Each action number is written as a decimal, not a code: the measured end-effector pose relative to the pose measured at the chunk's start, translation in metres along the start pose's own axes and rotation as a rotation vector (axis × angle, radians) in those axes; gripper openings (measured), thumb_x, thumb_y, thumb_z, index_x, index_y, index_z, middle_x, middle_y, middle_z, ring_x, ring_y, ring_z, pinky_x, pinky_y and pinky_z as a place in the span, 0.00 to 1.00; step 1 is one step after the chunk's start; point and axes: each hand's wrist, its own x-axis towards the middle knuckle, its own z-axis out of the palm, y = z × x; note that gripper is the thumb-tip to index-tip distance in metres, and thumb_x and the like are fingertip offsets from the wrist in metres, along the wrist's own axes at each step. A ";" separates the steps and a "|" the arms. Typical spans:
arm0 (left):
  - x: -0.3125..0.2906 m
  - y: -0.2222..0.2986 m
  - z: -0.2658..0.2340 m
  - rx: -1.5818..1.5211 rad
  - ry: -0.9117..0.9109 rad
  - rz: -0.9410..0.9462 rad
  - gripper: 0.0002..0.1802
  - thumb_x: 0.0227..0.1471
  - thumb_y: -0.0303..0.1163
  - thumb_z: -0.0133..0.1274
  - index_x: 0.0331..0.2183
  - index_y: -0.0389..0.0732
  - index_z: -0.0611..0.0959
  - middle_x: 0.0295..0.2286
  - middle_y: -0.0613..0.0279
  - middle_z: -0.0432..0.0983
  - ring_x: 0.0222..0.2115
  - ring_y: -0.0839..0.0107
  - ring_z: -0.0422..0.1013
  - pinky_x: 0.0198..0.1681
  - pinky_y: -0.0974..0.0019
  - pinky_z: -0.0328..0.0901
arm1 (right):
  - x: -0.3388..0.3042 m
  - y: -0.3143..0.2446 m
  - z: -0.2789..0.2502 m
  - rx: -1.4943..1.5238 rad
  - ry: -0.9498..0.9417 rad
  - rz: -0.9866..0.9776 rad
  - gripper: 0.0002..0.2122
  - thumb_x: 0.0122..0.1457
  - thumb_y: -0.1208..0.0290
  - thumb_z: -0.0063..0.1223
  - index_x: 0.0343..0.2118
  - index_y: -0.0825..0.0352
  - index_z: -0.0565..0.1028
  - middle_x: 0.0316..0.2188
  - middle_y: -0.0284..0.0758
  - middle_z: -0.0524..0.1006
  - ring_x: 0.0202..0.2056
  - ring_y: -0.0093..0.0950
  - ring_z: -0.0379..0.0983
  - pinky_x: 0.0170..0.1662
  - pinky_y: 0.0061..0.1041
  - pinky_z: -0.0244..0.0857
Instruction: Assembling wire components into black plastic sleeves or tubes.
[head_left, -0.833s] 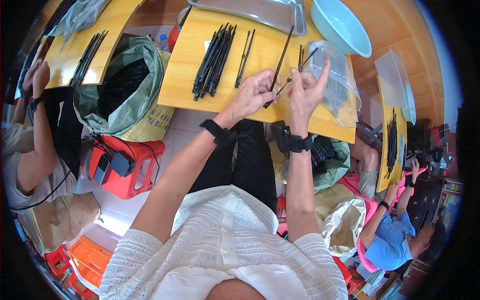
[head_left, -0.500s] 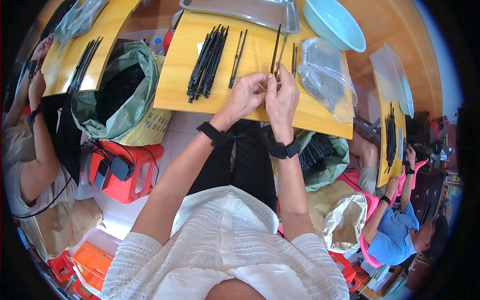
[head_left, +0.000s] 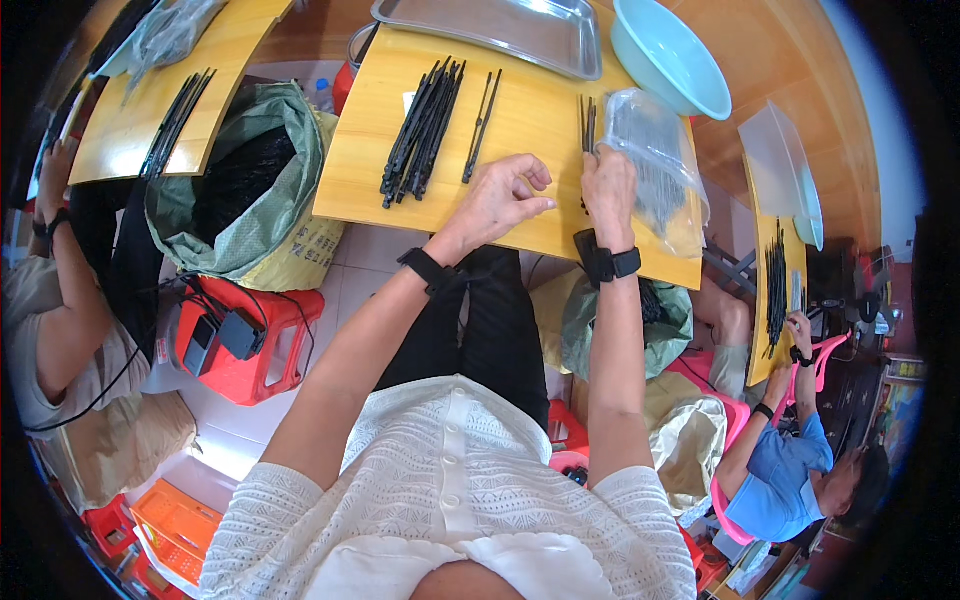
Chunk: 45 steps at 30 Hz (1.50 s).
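Observation:
My left hand point(head_left: 500, 200) hovers over the near part of the yellow table. Its fingers are loosely bent and apart, holding nothing. At the right, my right hand point(head_left: 608, 190) has its fingers closed at the lower end of a few thin black rods point(head_left: 588, 118), beside a clear plastic bag point(head_left: 655, 165) of thin grey pieces. The fingertips are partly hidden. Left of centre lies a thick bundle of black rods point(head_left: 425, 130). Two more slim rods point(head_left: 483, 125) lie between that bundle and my left hand.
A metal tray point(head_left: 490, 28) and a light blue basin point(head_left: 670, 55) stand at the table's far side. Green woven sacks flank the table point(head_left: 345, 190). A red stool point(head_left: 250, 345) is at the left. Other people sit at tables on both sides.
My hands were together over the table with thin black rods at the fingers. They have parted; my right hand has moved right to the small group of rods, and my left is now empty.

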 end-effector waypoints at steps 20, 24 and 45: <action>0.001 -0.011 0.003 -0.197 0.027 0.011 0.05 0.43 0.23 0.53 0.25 0.33 0.74 0.17 0.63 0.71 0.19 0.79 0.68 0.23 0.74 0.64 | -0.017 0.007 -0.018 0.083 -0.218 0.063 0.14 0.44 0.77 0.49 0.36 0.72 0.71 0.32 0.52 0.73 0.37 0.48 0.69 0.41 0.38 0.62; -0.001 -0.006 0.001 -0.152 -0.012 -0.005 0.04 0.47 0.23 0.51 0.28 0.33 0.73 0.20 0.67 0.70 0.22 0.81 0.69 0.26 0.76 0.64 | -0.021 0.005 -0.025 0.117 -0.252 0.063 0.14 0.44 0.76 0.51 0.37 0.72 0.71 0.31 0.51 0.73 0.34 0.46 0.70 0.38 0.37 0.63; 0.018 0.023 -0.020 1.168 0.338 -0.044 0.07 0.35 0.19 0.49 0.24 0.30 0.72 0.24 0.42 0.71 0.25 0.46 0.71 0.29 0.54 0.68 | -0.125 0.016 -0.042 0.518 -0.056 0.081 0.06 0.49 0.78 0.50 0.31 0.72 0.74 0.25 0.44 0.74 0.26 0.35 0.72 0.32 0.26 0.65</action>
